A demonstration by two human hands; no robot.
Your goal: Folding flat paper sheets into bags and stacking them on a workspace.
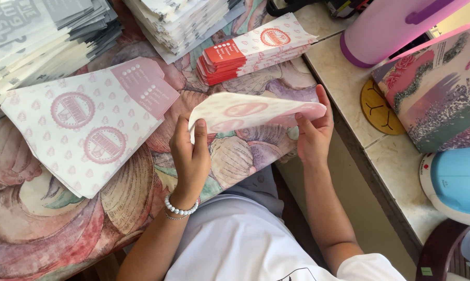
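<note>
- Closest to the lens I see a white shirt (235, 244) and two bare forearms reaching up over the edge of a table (47, 239) covered in a flowered cloth.
- On the left wrist sits a white bead bracelet (181, 209).
- Just beyond, the left hand (190, 153) is closed on the near left corner of a pink-patterned paper bag (250, 112), thumb on top and fingers curled beneath.
- Level with it, the right hand (314, 132) pinches the bag's right end, fingers over the top edge; the bag is lifted off the cloth, bowed between both hands.
- To the left, a stack of flat pink bags (84, 122) lies fanned on the cloth, well apart from the hands.
- Further back, a bundle of red-and-white bags (255, 49) rests on the cloth, just beyond the held one.
- Farthest off, grey and white paper stacks (47, 36) fill the top edge.
- Off to my right, a stone ledge (344, 88) carries a lilac jug (385, 26) and a flowered box (438, 88).
</note>
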